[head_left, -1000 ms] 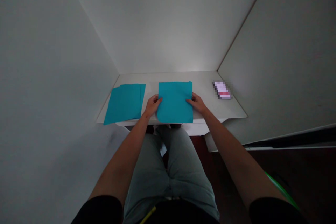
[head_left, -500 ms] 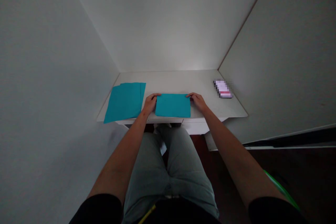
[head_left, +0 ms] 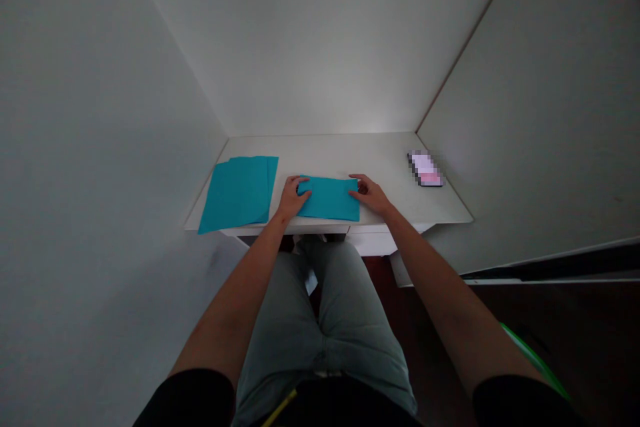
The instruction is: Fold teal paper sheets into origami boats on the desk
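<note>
1. The folded teal sheet [head_left: 329, 199] is lying flat near the front edge of the white desk [head_left: 350, 150], just right of the stack of teal sheets [head_left: 239, 192].
2. The left hand [head_left: 293, 195] is pressing on its left end, fingers loosely laid out, gripping nothing.
3. The right hand [head_left: 370, 193] is resting fingertips on the right end, also pinching nothing.
4. My take: pressing evenly from both ends with the edges lined up is what's giving a crisp crease. Uneven pressure is probably letting it skew.
</note>
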The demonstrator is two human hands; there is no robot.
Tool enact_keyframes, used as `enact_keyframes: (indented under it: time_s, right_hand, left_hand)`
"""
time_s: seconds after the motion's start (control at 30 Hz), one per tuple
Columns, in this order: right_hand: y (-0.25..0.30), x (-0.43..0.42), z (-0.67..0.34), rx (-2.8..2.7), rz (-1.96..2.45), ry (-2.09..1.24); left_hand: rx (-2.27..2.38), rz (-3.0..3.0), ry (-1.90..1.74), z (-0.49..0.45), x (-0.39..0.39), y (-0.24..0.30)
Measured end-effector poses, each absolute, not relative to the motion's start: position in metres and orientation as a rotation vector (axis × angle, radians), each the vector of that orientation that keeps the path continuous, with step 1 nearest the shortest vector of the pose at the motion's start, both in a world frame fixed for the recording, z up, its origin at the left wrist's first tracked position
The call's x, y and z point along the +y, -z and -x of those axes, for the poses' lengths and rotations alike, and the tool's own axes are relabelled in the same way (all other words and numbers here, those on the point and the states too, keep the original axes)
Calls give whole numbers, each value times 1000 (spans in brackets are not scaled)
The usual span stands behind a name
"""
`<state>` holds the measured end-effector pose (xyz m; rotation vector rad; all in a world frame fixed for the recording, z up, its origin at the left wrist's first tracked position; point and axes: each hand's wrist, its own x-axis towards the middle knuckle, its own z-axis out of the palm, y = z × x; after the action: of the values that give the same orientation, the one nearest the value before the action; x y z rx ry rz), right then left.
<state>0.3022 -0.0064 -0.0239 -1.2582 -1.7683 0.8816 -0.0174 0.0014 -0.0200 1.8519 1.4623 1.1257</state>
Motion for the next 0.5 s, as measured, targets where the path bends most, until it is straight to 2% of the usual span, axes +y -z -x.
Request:
enact_keyframes:
  time_s: [0.2, 0.37, 0.5]
  right_hand:
    - [28, -4, -299, -1963, 1362, -603]
    - [22, -13, -291, -2098, 1413, -231]
    - [15, -23, -283, -2350, 1392, -183]
  left_hand:
    - [1618, -2161, -1022, 8, -13, 16]
    - [1454, -2396, -773, 1, -21, 13]
    - [1373, -2480, -508, -1, -19, 18]
